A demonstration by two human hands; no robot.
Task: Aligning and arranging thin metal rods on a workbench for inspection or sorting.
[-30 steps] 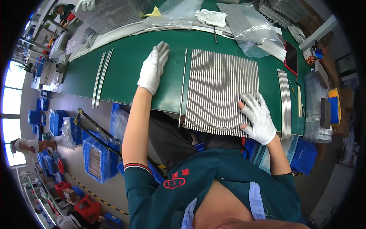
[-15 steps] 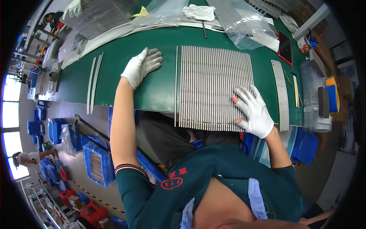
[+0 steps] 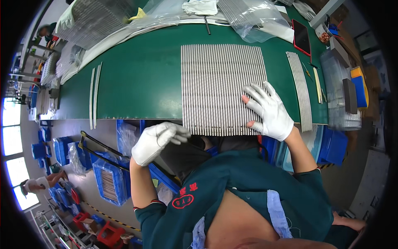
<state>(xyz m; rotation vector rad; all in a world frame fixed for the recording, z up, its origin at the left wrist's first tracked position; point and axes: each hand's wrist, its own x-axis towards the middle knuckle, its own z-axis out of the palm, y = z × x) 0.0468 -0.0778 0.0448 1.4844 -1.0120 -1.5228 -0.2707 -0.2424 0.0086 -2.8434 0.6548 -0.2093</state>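
Observation:
Thin silvery metal rods (image 3: pixel 222 83) lie side by side in a wide flat row on the green table (image 3: pixel 137 83), their near ends reaching past its front edge. My right hand (image 3: pixel 271 112), in a white glove with bare thumb and finger tips showing, rests with spread fingers on the right part of the row. By the row's lower left corner is my left hand (image 3: pixel 159 143), gloved in white, in front of the table edge. Its fingers are stretched toward the rod ends, and nothing shows in them. Whether they touch the leftmost rod I cannot tell.
A narrow bundle of rods (image 3: pixel 299 91) lies right of the row, and a few loose rods (image 3: pixel 95 97) lie far left. A red-edged phone (image 3: pixel 302 38), tweezers and clear plastic bags (image 3: pixel 253 20) are toward the back. Blue crates (image 3: pixel 108 180) stand on the floor at left.
My left hand has come down from the tabletop to the row's near left corner. The single rod that lay apart on the left now sits against the row. My right hand stays on the rods.

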